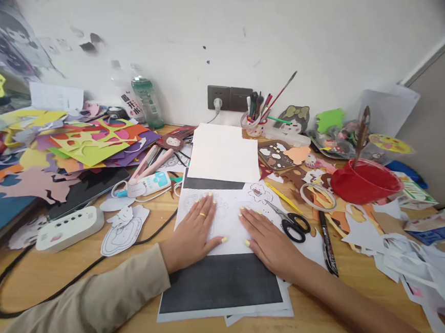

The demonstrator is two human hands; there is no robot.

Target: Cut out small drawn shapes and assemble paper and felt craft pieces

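Note:
My left hand (197, 231) lies flat on the left part of a white sheet of paper (228, 240) with faint pencil drawings. My right hand (265, 236) rests flat on the sheet's right part, fingers stretched out. Under the sheet lies a dark grey sheet (220, 284) with a pale border. A blank white sheet (223, 153) sits just beyond, overlapping the dark one. Beside my right hand, black-handled scissors (294, 225) lie with their blades near a line drawing of a fluffy animal (260, 192). A yellow pencil-like stick (284, 196) is close by.
Colored paper scraps (97, 140) pile up at the left, near a white power strip (69, 230) with a black cord. At the right stand a red container (366, 183) and paper offcuts (366, 229). A black marker (328, 245), a pen cup (256, 125) and bottles (148, 100) surround the papers.

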